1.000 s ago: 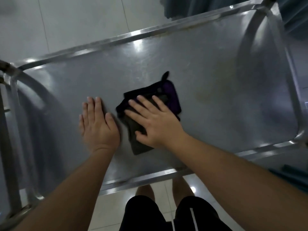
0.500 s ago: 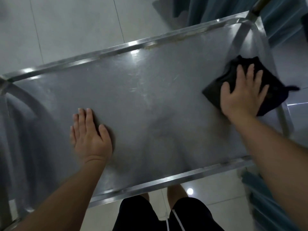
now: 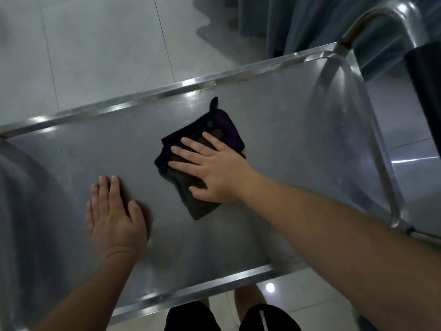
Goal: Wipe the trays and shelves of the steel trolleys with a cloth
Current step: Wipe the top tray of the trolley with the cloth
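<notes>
Here, at the far left, the steel trolley's top tray point(image 3: 274, 130) runs out of the picture, its raised rim catching bright spots of light along the far edge. Your left hand point(image 3: 117, 218) lies palm-down on the bare steel near the left part of the tray, fingers straight and close together, thumb out to the right, holding nothing. Just to its right, apart from it, the dark cloth point(image 3: 202, 149) lies folded and flat around the middle of the tray, black with a purple edge on its far right side and a small tab sticking up toward the far rim. Your right hand point(image 3: 212, 173) presses flat on top of that cloth, fingers spread and straight, pointing left; the cloth shows beyond the fingertips and below the thumb. Further right, the tray ends at a curved steel handle point(image 3: 381, 17) rising at the far right corner. Beyond the far rim lies pale tiled floor point(image 3: 95, 56), with a blue-grey curtain point(image 3: 298, 27) hanging at the far right.
</notes>
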### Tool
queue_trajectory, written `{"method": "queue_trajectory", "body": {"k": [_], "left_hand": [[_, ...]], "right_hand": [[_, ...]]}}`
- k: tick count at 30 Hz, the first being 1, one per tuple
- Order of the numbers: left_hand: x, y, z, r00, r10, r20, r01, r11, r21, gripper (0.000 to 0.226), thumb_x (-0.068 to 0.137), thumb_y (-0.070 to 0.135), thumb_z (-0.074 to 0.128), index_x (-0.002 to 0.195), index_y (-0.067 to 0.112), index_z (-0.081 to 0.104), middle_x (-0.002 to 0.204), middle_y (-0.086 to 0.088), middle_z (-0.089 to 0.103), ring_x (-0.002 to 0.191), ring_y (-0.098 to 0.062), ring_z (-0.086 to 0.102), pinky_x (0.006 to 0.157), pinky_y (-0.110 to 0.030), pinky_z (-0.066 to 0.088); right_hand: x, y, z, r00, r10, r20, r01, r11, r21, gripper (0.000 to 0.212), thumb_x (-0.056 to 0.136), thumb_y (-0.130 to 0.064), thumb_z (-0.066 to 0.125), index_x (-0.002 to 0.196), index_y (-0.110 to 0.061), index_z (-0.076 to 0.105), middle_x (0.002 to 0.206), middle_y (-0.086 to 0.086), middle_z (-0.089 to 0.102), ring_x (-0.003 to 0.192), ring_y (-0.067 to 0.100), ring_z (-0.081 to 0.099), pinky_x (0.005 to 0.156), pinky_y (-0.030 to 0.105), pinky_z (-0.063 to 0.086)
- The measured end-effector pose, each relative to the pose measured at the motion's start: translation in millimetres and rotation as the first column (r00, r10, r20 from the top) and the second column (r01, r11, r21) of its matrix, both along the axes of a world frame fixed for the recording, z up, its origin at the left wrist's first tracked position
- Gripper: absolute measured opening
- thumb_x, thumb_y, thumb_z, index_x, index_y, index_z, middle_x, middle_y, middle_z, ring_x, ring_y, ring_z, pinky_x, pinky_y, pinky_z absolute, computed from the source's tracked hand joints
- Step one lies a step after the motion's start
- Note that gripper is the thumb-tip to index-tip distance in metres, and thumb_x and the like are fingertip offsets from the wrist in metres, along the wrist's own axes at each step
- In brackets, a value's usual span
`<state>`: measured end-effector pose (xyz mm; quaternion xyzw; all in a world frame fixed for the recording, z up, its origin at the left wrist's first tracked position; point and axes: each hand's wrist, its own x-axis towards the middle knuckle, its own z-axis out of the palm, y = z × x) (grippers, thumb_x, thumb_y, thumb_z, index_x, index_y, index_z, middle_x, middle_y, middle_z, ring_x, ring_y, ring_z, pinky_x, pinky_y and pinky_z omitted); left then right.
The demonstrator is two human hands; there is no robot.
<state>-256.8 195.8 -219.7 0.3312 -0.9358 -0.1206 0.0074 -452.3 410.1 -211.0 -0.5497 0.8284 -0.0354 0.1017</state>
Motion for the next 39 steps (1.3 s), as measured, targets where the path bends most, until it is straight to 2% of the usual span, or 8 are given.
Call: {"method": "queue_trajectory", "body": {"k": [3,6,11,15,21,26,32,39], "left_hand": [[0,0,0,1.000,-0.001,-0.009,0.001,1.000,-0.005,0.072,0.097,0.038,0.035,0.166,0.018,0.030,0.175,-0.007,0.023,0.162,-0.026,0.016,0.131,-0.043,0.008],[-2,0,1,1.000,-0.016,0.009,0.016,1.000,-0.006,0.072,0.097,0.038,0.034,0.166,0.017,0.028,0.175,-0.007,0.022,0.162,-0.026,0.015,0.131,-0.045,0.009],[-2,1,3,1.000,0.003,-0.011,-0.003,1.000,0.002,0.073,0.096,0.038,0.036,0.165,0.016,0.031,0.174,-0.008,0.024,0.161,-0.027,0.018,0.131,-0.046,0.010],[-4,1,6,1.000,0.008,0.010,-0.008,1.000,0.005,0.074,0.095,0.038,0.037,0.165,0.015,0.032,0.174,-0.008,0.024,0.161,-0.027,0.018,0.131,-0.047,0.012],[-5,2,10,0.999,0.008,0.040,-0.008,1.000,0.005,0.076,0.095,0.044,0.033,0.165,0.016,0.032,0.174,-0.006,0.023,0.162,-0.026,0.017,0.131,-0.044,0.009],[-5,1,8,0.998,0.004,0.057,-0.004,1.000,0.006,0.075,0.096,0.043,0.032,0.167,0.019,0.027,0.176,-0.003,0.019,0.163,-0.021,0.011,0.132,-0.042,0.005],[-3,-2,0,1.000,-0.009,0.028,0.009,1.000,-0.016,0.074,0.097,0.042,0.036,0.167,0.020,0.029,0.175,-0.003,0.021,0.162,-0.022,0.014,0.131,-0.043,0.008],[0,-2,-1,1.000,-0.005,0.013,0.005,0.999,-0.037,0.073,0.096,0.041,0.037,0.166,0.020,0.030,0.174,-0.004,0.024,0.161,-0.024,0.018,0.130,-0.045,0.013]], "right_hand": [[-32,34,2,0.996,-0.080,-0.037,0.080,0.997,-0.005,0.074,0.092,-0.062,0.041,0.162,-0.039,0.031,0.173,-0.008,0.020,0.161,0.016,0.011,0.129,0.050,0.005],[-68,81,5,0.906,-0.422,-0.023,0.422,0.907,-0.015,0.076,0.090,-0.061,0.045,0.161,-0.038,0.034,0.172,-0.007,0.023,0.160,0.018,0.016,0.128,0.051,0.010],[-105,125,8,0.411,-0.911,-0.047,0.912,0.411,0.011,0.075,0.094,-0.062,0.032,0.163,-0.034,0.027,0.174,-0.001,0.018,0.160,0.024,0.010,0.127,0.058,0.006],[-97,52,11,0.042,-0.999,0.033,0.999,0.043,0.004,0.077,0.094,-0.054,0.026,0.165,-0.027,0.023,0.175,0.005,0.011,0.161,0.030,0.004,0.124,0.065,0.005],[-14,-96,10,0.449,-0.891,0.072,0.893,0.448,-0.036,0.075,0.095,-0.053,0.035,0.165,-0.026,0.026,0.174,0.006,0.013,0.161,0.029,0.006,0.125,0.060,0.004],[6,-145,6,0.911,-0.407,0.063,0.407,0.913,0.006,0.074,0.099,-0.056,0.031,0.167,-0.028,0.019,0.176,0.002,0.004,0.161,0.026,-0.005,0.125,0.060,-0.003],[-40,-122,6,0.990,-0.134,0.038,0.133,0.991,0.033,0.074,0.099,-0.062,0.029,0.166,-0.035,0.015,0.175,-0.008,0.003,0.161,0.017,-0.006,0.127,0.056,-0.006],[-123,-28,12,0.979,-0.192,-0.070,0.194,0.981,0.030,0.077,0.093,-0.064,0.031,0.165,-0.038,0.022,0.174,-0.011,0.007,0.161,0.014,0.002,0.128,0.054,0.000]]}}
